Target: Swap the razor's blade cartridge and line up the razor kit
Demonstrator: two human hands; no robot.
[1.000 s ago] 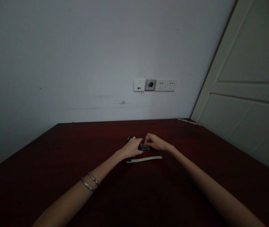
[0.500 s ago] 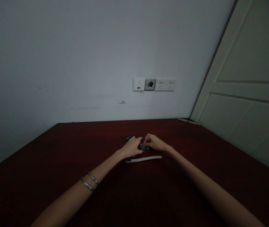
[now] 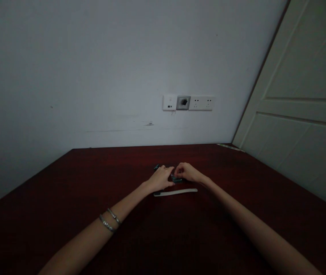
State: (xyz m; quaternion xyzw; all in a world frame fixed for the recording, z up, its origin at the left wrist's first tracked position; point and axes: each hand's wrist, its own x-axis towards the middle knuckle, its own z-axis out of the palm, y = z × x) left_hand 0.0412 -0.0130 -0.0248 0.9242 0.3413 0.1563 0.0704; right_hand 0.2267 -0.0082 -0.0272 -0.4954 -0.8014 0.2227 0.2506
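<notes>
A small, dark green and partly clear object (image 3: 177,179) lies on the table between my two hands; its kind is too dim and small to tell. My left hand (image 3: 160,179) curves round its left side, thumb in front and fingers behind, gripping its edge. Over its top right, my right hand (image 3: 188,172) is closed in a pinch, and what its fingertips hold is hidden. Just in front of the hands lies a long, thin, whitish strip (image 3: 177,192) with a dark left end. Behind my left hand a small dark piece (image 3: 156,167) shows, partly covered by the fingers.
The dark red wooden table (image 3: 117,164) runs back to a pale wall (image 3: 108,76) with sockets (image 3: 200,103) on it. A panelled white door (image 3: 300,126) stands along the right side. A thin, light strip (image 3: 230,147) lies at the far right corner.
My right hand has shifted very slightly over the green object, still pinched. My left hand stays in place. The whole view has moved a little.
</notes>
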